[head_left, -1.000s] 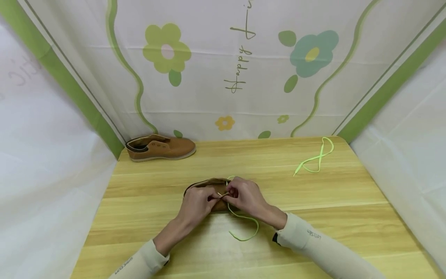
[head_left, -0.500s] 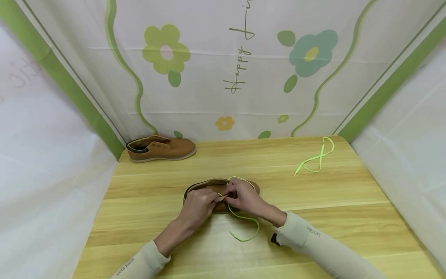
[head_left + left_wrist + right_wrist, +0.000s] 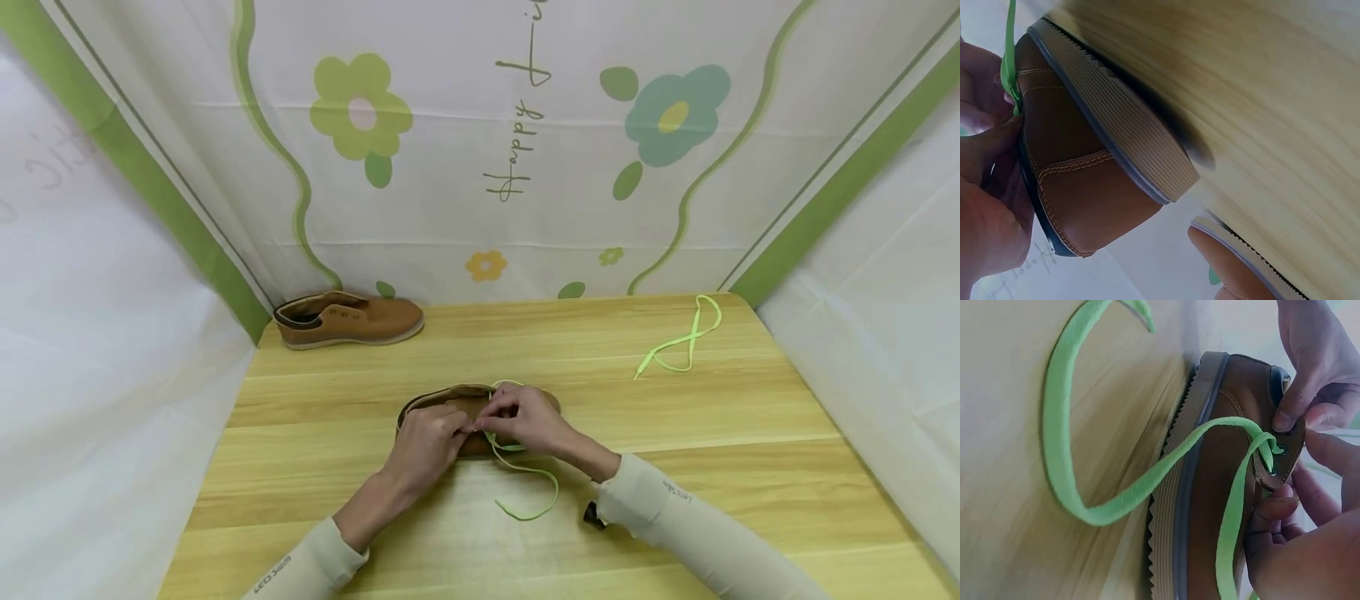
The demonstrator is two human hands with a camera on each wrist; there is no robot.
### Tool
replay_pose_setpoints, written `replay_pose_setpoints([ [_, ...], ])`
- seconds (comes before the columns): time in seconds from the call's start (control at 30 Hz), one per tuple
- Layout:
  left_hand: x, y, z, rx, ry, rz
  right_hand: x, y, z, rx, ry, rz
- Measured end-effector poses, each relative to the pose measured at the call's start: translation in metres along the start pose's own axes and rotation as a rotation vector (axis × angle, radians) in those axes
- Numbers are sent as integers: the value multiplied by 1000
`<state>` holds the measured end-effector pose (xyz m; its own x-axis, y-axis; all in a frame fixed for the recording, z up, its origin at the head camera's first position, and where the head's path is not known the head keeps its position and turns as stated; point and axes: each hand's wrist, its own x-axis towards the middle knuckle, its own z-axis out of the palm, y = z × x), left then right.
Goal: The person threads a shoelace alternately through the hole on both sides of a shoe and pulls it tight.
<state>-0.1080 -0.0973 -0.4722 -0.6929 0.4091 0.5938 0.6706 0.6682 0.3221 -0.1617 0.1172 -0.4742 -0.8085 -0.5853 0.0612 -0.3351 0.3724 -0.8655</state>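
Brown shoe [image 3: 474,450] lies partly hidden behind fingers [image 3: 454,420].

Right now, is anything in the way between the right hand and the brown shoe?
No, nothing that shows: the right hand touches the eyelet flap of the brown shoe. The green lace runs through eyelets close by, but doesn't block it.

Looking forward and down, the head camera spans the wooden tabletop [image 3: 585,350]; close, tilted wrist views share one brown lace-up shoe [image 3: 1094,187], left from heel, right from toe.
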Motion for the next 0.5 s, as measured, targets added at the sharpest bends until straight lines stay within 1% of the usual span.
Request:
replay_pose_setpoints([
  [0.1,0,-1,1,-18,3,-14,1,1,0,38,36,46],
  [0.2,0,-4,2,-45,1,-51,1,-1,-2,90,73,55],
  [0.3,1,-7,3,-95,-15,-126,0,-4,-8,175,106,31],
  [0.4,3,-9,2,-144,-50,-213,-1,-6,-17,298,134,-2],
  [0.5,5,-9,1,-165,-91,-283,-2,-6,-26,409,162,-17],
])
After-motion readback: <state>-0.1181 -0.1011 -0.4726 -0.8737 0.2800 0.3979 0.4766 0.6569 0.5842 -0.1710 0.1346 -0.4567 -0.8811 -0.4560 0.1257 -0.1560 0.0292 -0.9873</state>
